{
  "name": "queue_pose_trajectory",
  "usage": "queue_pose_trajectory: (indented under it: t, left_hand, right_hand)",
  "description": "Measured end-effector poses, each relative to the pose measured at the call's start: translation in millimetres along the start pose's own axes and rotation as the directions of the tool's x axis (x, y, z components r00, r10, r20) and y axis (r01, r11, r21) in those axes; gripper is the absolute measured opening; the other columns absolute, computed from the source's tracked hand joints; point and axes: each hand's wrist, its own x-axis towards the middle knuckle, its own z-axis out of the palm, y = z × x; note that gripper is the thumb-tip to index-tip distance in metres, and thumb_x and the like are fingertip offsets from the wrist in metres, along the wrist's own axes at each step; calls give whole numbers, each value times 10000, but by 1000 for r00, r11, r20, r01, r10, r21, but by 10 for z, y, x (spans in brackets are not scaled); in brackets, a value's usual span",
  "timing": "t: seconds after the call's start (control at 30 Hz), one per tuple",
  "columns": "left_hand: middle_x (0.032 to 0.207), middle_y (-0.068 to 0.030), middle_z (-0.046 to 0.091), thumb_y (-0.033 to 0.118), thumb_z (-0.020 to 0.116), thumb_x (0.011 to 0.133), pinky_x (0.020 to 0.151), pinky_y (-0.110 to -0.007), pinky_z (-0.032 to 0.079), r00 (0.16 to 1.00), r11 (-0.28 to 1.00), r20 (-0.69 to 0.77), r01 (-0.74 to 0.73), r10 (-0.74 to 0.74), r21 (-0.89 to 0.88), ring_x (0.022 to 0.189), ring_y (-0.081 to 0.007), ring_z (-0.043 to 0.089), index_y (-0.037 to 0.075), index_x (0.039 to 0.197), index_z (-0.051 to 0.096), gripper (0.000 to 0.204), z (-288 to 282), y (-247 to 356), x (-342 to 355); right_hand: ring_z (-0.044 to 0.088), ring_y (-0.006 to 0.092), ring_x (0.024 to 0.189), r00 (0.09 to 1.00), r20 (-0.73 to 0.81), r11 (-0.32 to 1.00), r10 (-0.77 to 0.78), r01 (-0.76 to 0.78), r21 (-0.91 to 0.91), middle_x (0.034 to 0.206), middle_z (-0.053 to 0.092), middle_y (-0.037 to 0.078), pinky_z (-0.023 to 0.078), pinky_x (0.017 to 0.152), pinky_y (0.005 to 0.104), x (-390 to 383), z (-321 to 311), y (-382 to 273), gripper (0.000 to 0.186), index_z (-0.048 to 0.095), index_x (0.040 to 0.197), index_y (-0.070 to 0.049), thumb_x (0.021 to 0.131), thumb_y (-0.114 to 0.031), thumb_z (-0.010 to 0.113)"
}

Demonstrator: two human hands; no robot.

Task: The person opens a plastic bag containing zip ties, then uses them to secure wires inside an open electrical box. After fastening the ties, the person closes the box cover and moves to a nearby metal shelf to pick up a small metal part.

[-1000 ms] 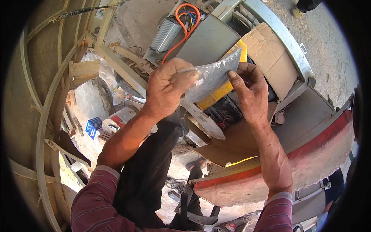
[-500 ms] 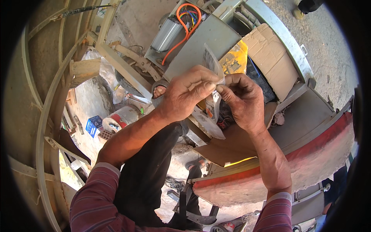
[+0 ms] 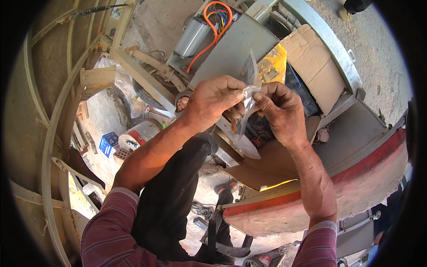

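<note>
My left hand (image 3: 213,100) and my right hand (image 3: 280,113) meet over an open metal compartment, both pinching a clear plastic bag (image 3: 249,99) whose free end stands up above my fingers. Beneath the bag are a yellow piece (image 3: 272,61) and dark battery-like blocks (image 3: 298,84), partly covered by my hands. Cardboard (image 3: 313,62) lies beside them on the right, and a lower cardboard flap (image 3: 267,169) hangs toward me. A grey plate (image 3: 227,42) adjoins a finned aluminium box (image 3: 189,42) with an orange cable and coloured wires.
A metal frame panel (image 3: 49,133) rises on the left. A blue carton (image 3: 107,144) and a cylindrical container (image 3: 141,135) sit low beside my legs. A curved red-edged body panel (image 3: 356,178) borders the right. A sandalled foot (image 3: 182,101) shows past my left hand; another person's dark shoe (image 3: 356,6) is top right.
A second ago the bag was stretched wide between my hands. They have since come together, and the bag is now bunched and upright between my fingertips.
</note>
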Motion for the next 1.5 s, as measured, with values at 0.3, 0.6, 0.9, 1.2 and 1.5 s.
queue_pose_trajectory:
  t: [0.3,0.6,0.9,1.2,1.5]
  left_hand:
    - [918,-63,733,60,626,1057,712,-263,589,999,998,-21,-40,41,53,796,-102,687,-14,1175,668,146,60,-5,2]
    - [956,-37,684,36,620,1050,730,-259,578,995,971,-12,-89,94,223,828,-97,687,-7,1136,621,96,98,-28,-22]
    - [1012,-2,639,71,625,1059,852,-235,507,982,966,41,-188,184,178,943,-63,620,10,1100,632,74,37,-62,-13]
    - [974,15,611,77,634,1054,835,-231,484,997,995,45,-73,70,65,913,-59,581,16,1074,634,64,15,-111,-20]
    - [991,-7,651,45,620,1056,841,-236,515,993,991,-34,-111,114,77,934,-66,623,-2,1166,628,120,-55,-142,-21]
  right_hand:
    - [650,78,825,1000,17,999,8,-8,-31,918,749,51,542,755,261,-14,26,-19,157,691,1058,26,1024,-124,724]
    - [651,68,849,997,71,1000,21,-22,15,917,738,41,537,773,251,-25,11,-1,104,671,1042,17,1020,-75,712]
    - [657,68,849,997,70,997,-27,32,-72,927,735,55,547,761,255,-34,34,18,85,657,1057,29,1018,-43,682]
    - [618,53,793,993,108,989,-41,56,-139,878,694,36,527,721,246,-23,24,53,74,649,1026,33,1020,-38,670]
    - [626,97,888,981,166,978,-100,128,-165,938,642,31,536,804,277,-36,4,74,54,616,992,1,993,-24,663]
